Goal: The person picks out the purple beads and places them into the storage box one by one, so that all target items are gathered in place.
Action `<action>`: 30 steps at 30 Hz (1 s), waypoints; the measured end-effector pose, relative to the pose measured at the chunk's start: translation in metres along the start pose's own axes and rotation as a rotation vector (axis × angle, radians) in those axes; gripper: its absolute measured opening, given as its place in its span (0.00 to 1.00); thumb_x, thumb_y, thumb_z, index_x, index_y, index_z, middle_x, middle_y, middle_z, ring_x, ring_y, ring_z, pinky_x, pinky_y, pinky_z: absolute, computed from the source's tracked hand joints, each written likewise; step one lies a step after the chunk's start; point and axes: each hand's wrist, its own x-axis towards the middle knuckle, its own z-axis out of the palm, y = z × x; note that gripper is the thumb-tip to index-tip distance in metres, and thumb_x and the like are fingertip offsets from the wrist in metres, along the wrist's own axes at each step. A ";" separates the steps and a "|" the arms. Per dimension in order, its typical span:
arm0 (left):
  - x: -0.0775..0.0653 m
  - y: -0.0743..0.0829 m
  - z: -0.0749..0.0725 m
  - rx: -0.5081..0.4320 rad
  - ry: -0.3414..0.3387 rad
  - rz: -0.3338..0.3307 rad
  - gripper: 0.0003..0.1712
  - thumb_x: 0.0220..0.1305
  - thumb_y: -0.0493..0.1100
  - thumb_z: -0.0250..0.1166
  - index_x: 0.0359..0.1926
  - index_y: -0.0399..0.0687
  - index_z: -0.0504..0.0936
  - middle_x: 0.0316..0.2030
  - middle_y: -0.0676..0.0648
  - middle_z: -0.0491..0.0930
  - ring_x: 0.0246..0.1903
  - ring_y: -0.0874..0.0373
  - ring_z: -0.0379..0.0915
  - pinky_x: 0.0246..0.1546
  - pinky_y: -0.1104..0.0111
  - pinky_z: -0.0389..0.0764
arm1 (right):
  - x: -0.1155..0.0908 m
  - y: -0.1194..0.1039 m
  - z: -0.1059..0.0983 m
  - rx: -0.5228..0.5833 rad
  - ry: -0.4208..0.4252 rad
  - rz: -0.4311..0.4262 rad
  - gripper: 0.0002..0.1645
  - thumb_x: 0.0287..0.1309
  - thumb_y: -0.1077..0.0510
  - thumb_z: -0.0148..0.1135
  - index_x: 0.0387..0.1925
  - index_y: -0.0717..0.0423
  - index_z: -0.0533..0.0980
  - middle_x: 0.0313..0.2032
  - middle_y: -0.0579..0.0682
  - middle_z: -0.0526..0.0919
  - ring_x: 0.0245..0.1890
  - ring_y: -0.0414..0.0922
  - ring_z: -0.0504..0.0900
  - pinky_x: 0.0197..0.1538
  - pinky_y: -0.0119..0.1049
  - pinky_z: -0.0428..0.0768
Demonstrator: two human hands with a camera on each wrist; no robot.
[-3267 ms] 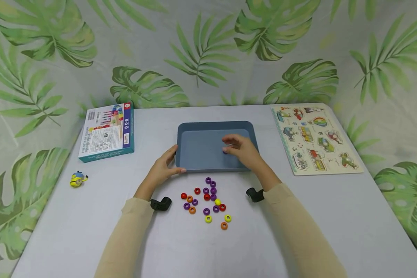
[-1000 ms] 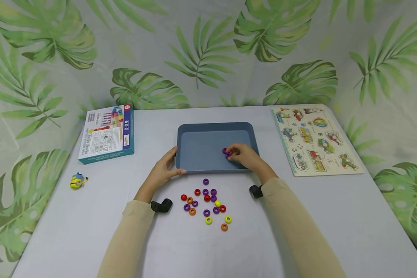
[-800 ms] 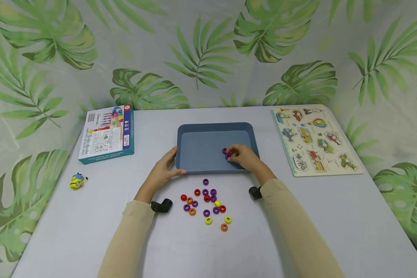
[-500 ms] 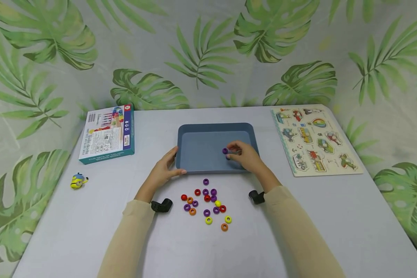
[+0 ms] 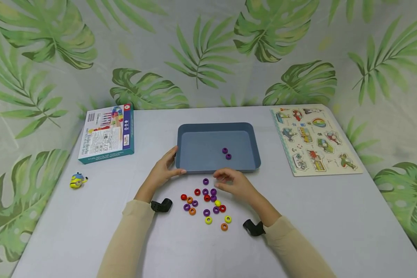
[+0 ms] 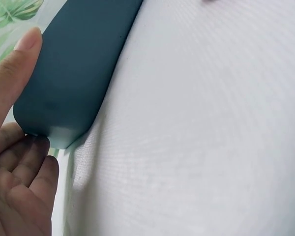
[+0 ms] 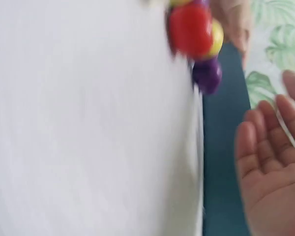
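Note:
My left hand (image 5: 160,170) holds the near left corner of a blue-grey tray (image 5: 198,150). In the left wrist view its thumb lies at the rim and the other fingers curl at the corner of the tray (image 6: 78,73). Two purple beads (image 5: 224,150) lie close together inside the tray, right of its middle. My right hand (image 5: 237,185) is above the table just in front of the tray, holding nothing, fingers loosely bent. Beside its fingertips are loose purple, red (image 5: 197,192), orange (image 5: 192,211) and yellow beads (image 5: 208,220). The right wrist view, blurred, shows the right hand's (image 7: 275,172) bare palm.
A bead-set box (image 5: 105,135) lies at the back left, with a small yellow and blue toy figure (image 5: 77,180) in front of it. At the back right lies a wooden picture-puzzle board (image 5: 316,139). A leaf-patterned cloth (image 5: 201,54) hangs behind the white table.
My right hand placed a second purple bead beside the first in the tray, let go, and came back over the near rim toward the loose beads. The left hand stayed at the corner.

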 end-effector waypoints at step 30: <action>-0.004 0.013 -0.001 -0.030 -0.006 -0.029 0.50 0.40 0.50 0.65 0.62 0.49 0.46 0.61 0.51 0.44 0.58 0.58 0.43 0.56 0.68 0.52 | 0.008 -0.026 -0.020 0.146 0.081 0.088 0.14 0.48 0.70 0.53 0.39 0.71 0.70 0.38 0.60 0.72 0.36 0.52 0.72 0.37 0.31 0.74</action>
